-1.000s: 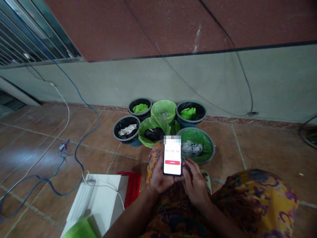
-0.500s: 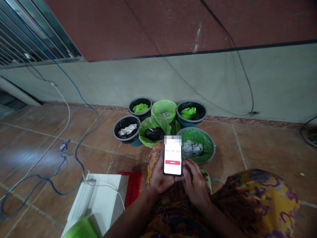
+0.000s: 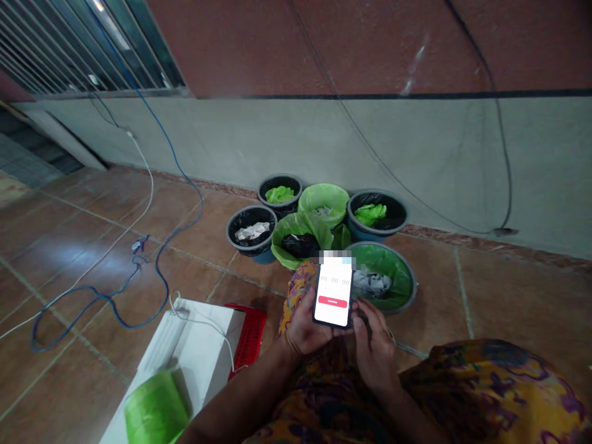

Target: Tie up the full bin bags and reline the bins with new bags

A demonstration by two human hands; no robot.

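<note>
A smartphone (image 3: 332, 313) with a lit white screen, a row of zeros and a red bar is held upright over my lap. My left hand (image 3: 306, 325) wraps its left side and lower back. At the lower right edge, the bent fingers of my right hand (image 3: 375, 342) grip the phone, the thumb alongside. Beyond it stand several lined bins; the nearest right one, a green-lined bin (image 3: 403, 271), contains crumpled grey-white plastic and is partly hidden by the phone. Left of that, a light-green-lined bin (image 3: 282, 243) holds a black bundle (image 3: 298, 245).
A white box (image 3: 203, 330) stands at lower left, bearing a green plastic roll (image 3: 155, 407) and a white cord. Beside it is a red basket (image 3: 250, 336). A blue cable (image 3: 160, 271) loops across the tiled floor. The wall (image 3: 231, 135) runs behind the bins.
My view has turned a little left, so bins, box and cables appear farther right. More of the green roll shows. Both hands keep their hold on the smartphone.
</note>
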